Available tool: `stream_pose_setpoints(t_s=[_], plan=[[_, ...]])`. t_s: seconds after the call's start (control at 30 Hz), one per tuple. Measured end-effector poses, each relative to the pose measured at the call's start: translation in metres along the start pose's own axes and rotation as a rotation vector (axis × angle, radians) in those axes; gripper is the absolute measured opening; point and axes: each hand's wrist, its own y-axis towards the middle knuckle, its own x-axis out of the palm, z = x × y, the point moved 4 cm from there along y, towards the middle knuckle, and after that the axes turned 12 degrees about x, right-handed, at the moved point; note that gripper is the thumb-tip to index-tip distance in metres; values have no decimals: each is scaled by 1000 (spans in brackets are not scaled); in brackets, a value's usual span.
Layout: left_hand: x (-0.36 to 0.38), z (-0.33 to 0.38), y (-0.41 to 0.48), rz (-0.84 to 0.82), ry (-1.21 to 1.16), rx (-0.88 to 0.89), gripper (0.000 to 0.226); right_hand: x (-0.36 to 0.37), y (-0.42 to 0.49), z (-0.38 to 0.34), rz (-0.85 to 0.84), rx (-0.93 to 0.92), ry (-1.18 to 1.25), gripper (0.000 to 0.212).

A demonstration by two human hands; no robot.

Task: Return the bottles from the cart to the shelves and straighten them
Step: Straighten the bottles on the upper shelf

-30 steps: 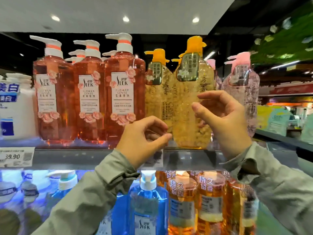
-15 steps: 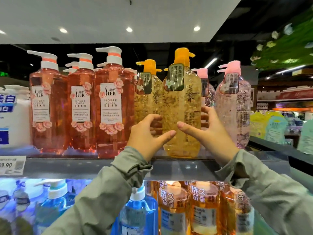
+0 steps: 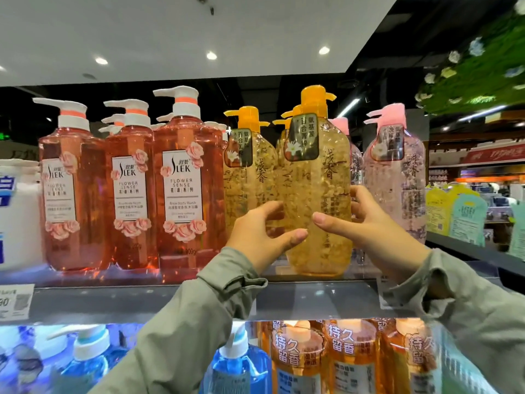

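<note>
Yellow bottle (image 3: 318,200) upright at shelf (image 3: 312,302) front.
Grasped low between left hand (image 3: 255,238) and right hand (image 3: 377,233), equally near.

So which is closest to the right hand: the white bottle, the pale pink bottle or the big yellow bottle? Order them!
1. Big yellow bottle: right hand grips it.
2. Pale pink bottle: just right.
3. White bottle: far left.

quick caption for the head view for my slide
Left hand and right hand grip a clear yellow-capped pump bottle upright on the grey shelf, near red rose body-wash bottles.
</note>
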Motion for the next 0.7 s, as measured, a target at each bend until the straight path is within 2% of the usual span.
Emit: stream_pose_setpoints(t_s=[0.23,0.4,0.6,0.7], plan=[[9,-6,7,-60,-40,-19,69,-3,9,-3,-81,30,184,88],[13,-7,8,-59,-59,-49,65,-2,14,2,-95,33,202,84],[10,-1,0,20,-62,-28,64,-2,14,3,-128,54,212,84],[6,6,-6,157,9,32,52,-3,13,2,-124,46,202,80]])
